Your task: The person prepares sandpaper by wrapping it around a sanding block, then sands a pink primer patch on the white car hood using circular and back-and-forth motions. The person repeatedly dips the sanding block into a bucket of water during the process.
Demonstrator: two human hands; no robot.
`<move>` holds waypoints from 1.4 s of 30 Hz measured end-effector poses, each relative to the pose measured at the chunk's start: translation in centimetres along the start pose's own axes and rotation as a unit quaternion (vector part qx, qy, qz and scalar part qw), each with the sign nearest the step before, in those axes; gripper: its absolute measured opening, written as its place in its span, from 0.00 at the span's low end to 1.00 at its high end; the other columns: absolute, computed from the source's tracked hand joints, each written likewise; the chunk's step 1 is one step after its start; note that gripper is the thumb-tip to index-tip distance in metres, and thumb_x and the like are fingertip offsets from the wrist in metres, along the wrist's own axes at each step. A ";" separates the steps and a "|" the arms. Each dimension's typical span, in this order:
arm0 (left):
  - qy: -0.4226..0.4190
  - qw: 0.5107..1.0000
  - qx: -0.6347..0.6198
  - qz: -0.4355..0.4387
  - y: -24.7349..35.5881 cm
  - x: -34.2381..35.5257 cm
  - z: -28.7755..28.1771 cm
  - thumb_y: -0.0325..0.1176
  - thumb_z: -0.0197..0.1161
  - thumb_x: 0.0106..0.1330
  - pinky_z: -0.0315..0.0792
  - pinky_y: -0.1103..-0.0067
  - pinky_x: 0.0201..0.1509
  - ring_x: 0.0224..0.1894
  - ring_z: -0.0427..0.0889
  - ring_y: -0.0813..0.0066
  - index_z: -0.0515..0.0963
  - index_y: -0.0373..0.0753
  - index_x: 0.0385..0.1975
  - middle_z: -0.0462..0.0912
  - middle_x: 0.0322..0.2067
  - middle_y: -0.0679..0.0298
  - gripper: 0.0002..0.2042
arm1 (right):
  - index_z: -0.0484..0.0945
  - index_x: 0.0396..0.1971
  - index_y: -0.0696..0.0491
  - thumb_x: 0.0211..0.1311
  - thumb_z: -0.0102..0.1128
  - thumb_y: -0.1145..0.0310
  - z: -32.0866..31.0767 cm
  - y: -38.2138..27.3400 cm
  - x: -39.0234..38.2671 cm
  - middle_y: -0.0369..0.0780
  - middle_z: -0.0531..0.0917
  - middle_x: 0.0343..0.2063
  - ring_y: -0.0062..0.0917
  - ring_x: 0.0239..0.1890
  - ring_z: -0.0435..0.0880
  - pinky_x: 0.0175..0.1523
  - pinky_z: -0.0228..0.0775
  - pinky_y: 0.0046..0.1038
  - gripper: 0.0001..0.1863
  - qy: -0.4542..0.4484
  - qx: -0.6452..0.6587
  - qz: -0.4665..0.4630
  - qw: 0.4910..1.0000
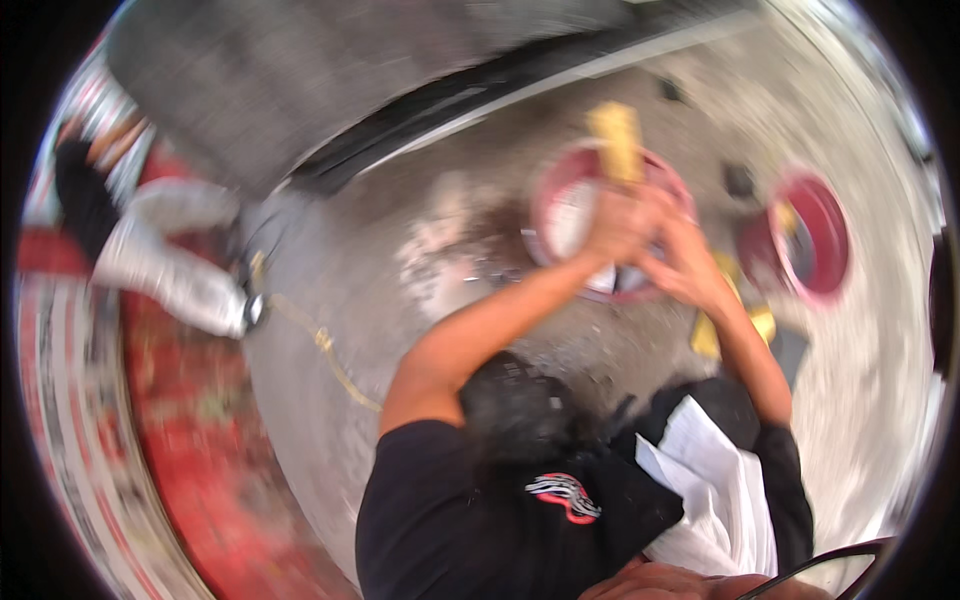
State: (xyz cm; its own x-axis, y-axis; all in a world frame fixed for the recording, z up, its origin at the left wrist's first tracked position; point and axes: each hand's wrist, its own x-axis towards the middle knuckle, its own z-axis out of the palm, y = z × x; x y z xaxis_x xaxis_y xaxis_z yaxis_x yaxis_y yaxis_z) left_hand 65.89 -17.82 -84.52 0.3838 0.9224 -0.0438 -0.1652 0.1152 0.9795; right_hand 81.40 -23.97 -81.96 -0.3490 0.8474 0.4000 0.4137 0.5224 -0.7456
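A yellow sponge (618, 145) stands up out of my left hand (618, 225), whose fingers close around its lower end. My right hand (690, 265) is beside it, thumb held apart and fingers reaching against the left hand; motion blurs where they meet. Both hands are over a dark red bucket (552, 190) with whitish, sudsy contents, partly hidden behind them. A white cloth (715, 480) lies over my lap, close to my right arm.
At the right, a second red bucket (835, 240) is tipped toward me, with yellow pieces (708, 335) near it. A dark grey panel (350, 80) fills the upper left. A yellow cord (325, 345) crosses the wet floor. Another person (160, 250) is at far left by a red strip (200, 450).
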 end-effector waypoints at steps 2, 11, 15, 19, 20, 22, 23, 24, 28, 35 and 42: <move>0.014 0.989 -0.128 -0.073 0.6 -0.7 -2.7 0.49 0.57 0.78 0.80 0.68 0.47 0.45 0.85 0.63 0.74 0.34 0.58 0.83 0.47 0.53 0.23 | 0.77 0.63 0.56 0.63 0.72 0.54 -1.3 -2.5 -0.2 0.53 0.71 0.69 0.48 0.73 0.68 0.77 0.60 0.45 0.33 -0.115 0.032 0.013 0.993; 0.063 0.994 0.025 -0.091 2.1 -2.2 -5.6 0.40 0.57 0.82 0.82 0.70 0.56 0.55 0.85 0.64 0.69 0.32 0.67 0.82 0.58 0.55 0.22 | 0.87 0.42 0.54 0.69 0.64 0.59 -9.7 11.6 -20.9 0.49 0.89 0.35 0.45 0.39 0.89 0.46 0.80 0.42 0.14 0.108 -0.146 0.438 0.881; 0.072 0.992 -0.019 -0.104 1.3 -1.9 -5.4 0.37 0.60 0.80 0.82 0.71 0.55 0.53 0.86 0.67 0.71 0.34 0.65 0.83 0.56 0.57 0.20 | 0.87 0.38 0.53 0.65 0.66 0.59 -6.4 11.0 -27.1 0.50 0.89 0.32 0.49 0.38 0.89 0.45 0.80 0.47 0.13 0.064 -0.273 0.547 0.789; 0.054 0.990 -0.022 -0.129 0.8 -1.5 -6.4 0.37 0.59 0.80 0.83 0.70 0.55 0.53 0.86 0.66 0.72 0.35 0.65 0.84 0.56 0.59 0.19 | 0.88 0.40 0.52 0.65 0.67 0.58 -6.6 12.1 -31.5 0.50 0.89 0.35 0.48 0.40 0.89 0.45 0.80 0.49 0.14 0.158 -0.267 0.602 0.735; 0.043 0.990 -0.027 -0.134 0.7 -1.3 -6.8 0.37 0.59 0.80 0.83 0.70 0.55 0.53 0.86 0.66 0.72 0.36 0.65 0.84 0.56 0.59 0.19 | 0.88 0.40 0.52 0.65 0.66 0.58 -6.7 12.5 -31.8 0.50 0.89 0.35 0.49 0.40 0.89 0.45 0.80 0.48 0.14 0.166 -0.282 0.596 0.734; 0.039 0.989 -0.032 -0.136 0.1 -1.0 -7.2 0.36 0.59 0.80 0.83 0.70 0.55 0.53 0.86 0.66 0.73 0.36 0.65 0.84 0.55 0.59 0.19 | 0.87 0.42 0.54 0.64 0.67 0.60 -5.9 13.3 -32.0 0.50 0.89 0.40 0.47 0.45 0.88 0.48 0.81 0.45 0.14 0.185 -0.310 0.571 0.738; 0.046 0.990 -0.030 -0.134 -0.3 -0.8 -7.5 0.36 0.59 0.80 0.83 0.70 0.55 0.53 0.86 0.66 0.73 0.36 0.65 0.84 0.55 0.59 0.18 | 0.86 0.44 0.55 0.63 0.68 0.61 -4.7 13.6 -31.1 0.50 0.87 0.45 0.46 0.49 0.87 0.52 0.80 0.44 0.15 0.134 -0.302 0.549 0.768; 0.052 0.990 -0.030 -0.131 -0.3 -0.7 -7.3 0.36 0.59 0.80 0.83 0.70 0.55 0.53 0.86 0.67 0.73 0.36 0.65 0.84 0.55 0.59 0.18 | 0.85 0.47 0.55 0.62 0.69 0.62 -3.5 14.0 -30.4 0.50 0.86 0.50 0.46 0.54 0.85 0.56 0.79 0.43 0.17 0.084 -0.295 0.525 0.794; 0.053 0.989 -0.012 -0.139 0.8 -1.0 -6.4 0.36 0.59 0.80 0.83 0.70 0.55 0.54 0.86 0.67 0.72 0.36 0.65 0.84 0.56 0.59 0.19 | 0.73 0.66 0.57 0.58 0.74 0.59 1.3 15.8 -27.0 0.53 0.75 0.66 0.46 0.70 0.73 0.73 0.67 0.45 0.37 0.020 -0.366 0.339 0.866; 0.053 0.990 -0.055 -0.116 2.1 -2.6 -5.4 0.36 0.58 0.81 0.80 0.67 0.60 0.57 0.84 0.64 0.73 0.32 0.64 0.82 0.58 0.55 0.19 | 0.54 0.78 0.54 0.48 0.78 0.58 -0.1 19.6 -23.8 0.61 0.66 0.70 0.55 0.75 0.64 0.78 0.52 0.55 0.58 -0.110 -0.361 0.483 0.790; 0.040 0.990 -0.098 -0.091 2.4 -2.0 -6.3 0.40 0.59 0.80 0.76 0.67 0.63 0.59 0.82 0.65 0.73 0.33 0.65 0.82 0.59 0.56 0.21 | 0.56 0.76 0.56 0.51 0.81 0.60 -2.5 10.1 -20.7 0.56 0.69 0.68 0.54 0.69 0.70 0.74 0.62 0.47 0.56 0.199 -0.331 0.180 0.905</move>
State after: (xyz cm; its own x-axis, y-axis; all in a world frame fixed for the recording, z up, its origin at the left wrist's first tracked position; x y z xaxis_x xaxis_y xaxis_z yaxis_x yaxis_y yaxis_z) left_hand 59.04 -17.10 -83.34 0.3517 0.9049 -0.2397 -0.2759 0.3448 0.8972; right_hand 94.92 -35.95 -96.41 0.1845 0.8724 0.4526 0.8988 0.0365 -0.4368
